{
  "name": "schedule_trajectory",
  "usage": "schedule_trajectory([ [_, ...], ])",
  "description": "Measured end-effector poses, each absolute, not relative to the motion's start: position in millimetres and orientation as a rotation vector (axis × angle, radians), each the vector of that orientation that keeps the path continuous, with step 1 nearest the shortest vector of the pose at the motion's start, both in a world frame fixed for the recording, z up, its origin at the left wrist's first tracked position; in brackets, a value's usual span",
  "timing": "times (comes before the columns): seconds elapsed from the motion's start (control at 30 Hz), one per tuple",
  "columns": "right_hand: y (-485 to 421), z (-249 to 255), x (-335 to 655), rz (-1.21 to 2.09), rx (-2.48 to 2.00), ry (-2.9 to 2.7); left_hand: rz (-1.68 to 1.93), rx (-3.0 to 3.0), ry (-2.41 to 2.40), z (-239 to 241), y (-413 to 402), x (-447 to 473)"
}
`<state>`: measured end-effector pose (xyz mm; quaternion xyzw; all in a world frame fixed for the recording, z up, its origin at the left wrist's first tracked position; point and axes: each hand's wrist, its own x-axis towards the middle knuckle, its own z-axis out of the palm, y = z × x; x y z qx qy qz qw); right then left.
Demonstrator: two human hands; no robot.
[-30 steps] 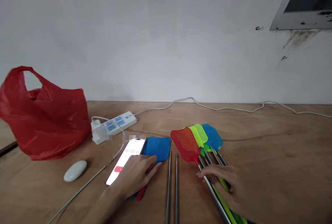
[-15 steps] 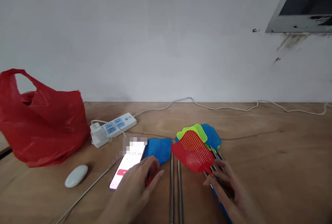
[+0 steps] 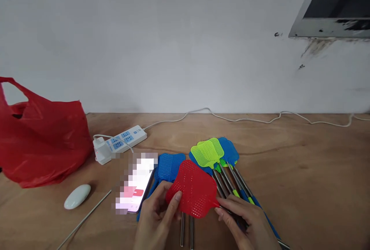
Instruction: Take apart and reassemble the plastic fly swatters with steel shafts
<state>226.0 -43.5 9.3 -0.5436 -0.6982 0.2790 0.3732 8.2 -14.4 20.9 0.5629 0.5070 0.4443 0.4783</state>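
Note:
A red fly swatter (image 3: pixel 194 188) is held up between my two hands. My left hand (image 3: pixel 162 211) pinches the left edge of its mesh head, thumb on top. My right hand (image 3: pixel 245 219) is closed around the neck, where the head meets the metal rod. Behind it on the right lie several more fly swatters, with yellow-green heads (image 3: pixel 206 153) and a blue head (image 3: pixel 228 149), their rods fanned toward me. To the left, blue swatter heads (image 3: pixel 170 165) lie beside a phone (image 3: pixel 137 184). Two bare metal rods (image 3: pixel 187 232) show below the red head.
A red plastic bag (image 3: pixel 49 142) stands at the left. Near it are a white power strip (image 3: pixel 127 139) with a plug in it and a white oval object (image 3: pixel 77 196). A white cable (image 3: pixel 239 120) runs along the wall across the wooden table (image 3: pixel 312 180).
My left hand has moved right, away from beside the phone, and taken hold of the red swatter head. The red swatter has shifted lower and left, uncovering the yellow-green heads. The view has turned slightly right.

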Motion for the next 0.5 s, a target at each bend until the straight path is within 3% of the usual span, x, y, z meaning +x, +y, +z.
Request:
schedule_trajectory([
  [0.3, -34, 1, 201, 0.702, -1.455, -1.784, 1.209, 0.877, 1.395, 16, -16, 12],
  [0.5, -38, -12, 195, 0.626, -1.561, -1.666, 1.346, 0.930, 1.668, 21, -5, -9],
])
